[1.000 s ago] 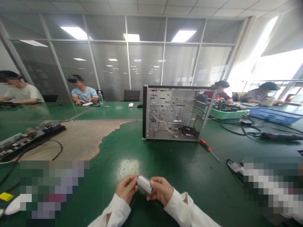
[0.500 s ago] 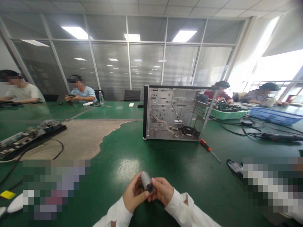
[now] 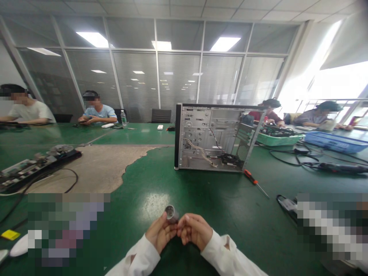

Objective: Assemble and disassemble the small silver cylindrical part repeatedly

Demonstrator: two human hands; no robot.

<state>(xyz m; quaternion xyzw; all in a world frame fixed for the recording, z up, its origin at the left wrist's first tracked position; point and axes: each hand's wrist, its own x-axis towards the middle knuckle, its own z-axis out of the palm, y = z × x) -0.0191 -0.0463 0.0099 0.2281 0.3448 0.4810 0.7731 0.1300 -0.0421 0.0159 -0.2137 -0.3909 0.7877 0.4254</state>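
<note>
My left hand (image 3: 161,232) is closed on a small grey cylindrical container (image 3: 173,217). Its round open end tilts up to the left, and small dark bits show inside, too small to name. Beside it, my right hand (image 3: 196,230) has curled fingers with thumb and forefinger together, close to the container; whether something is between them I cannot make out. Beyond both hands stands a computer case (image 3: 217,134) with its side open, loose cables and a dark fan-like part at the bottom. A screwdriver (image 3: 251,177) with a red and black handle lies by its right corner.
On the left, a circuit-board assembly (image 3: 37,166) and cables lie on a bare brown patch (image 3: 100,165) of the green table. A green basket (image 3: 280,139) of cables and a blue basket (image 3: 335,142) stand at the right. Several people sit around the table.
The container has turned in my left hand, so its open end now faces up and left. My right hand's fingers have come away from its lower end and curled in.
</note>
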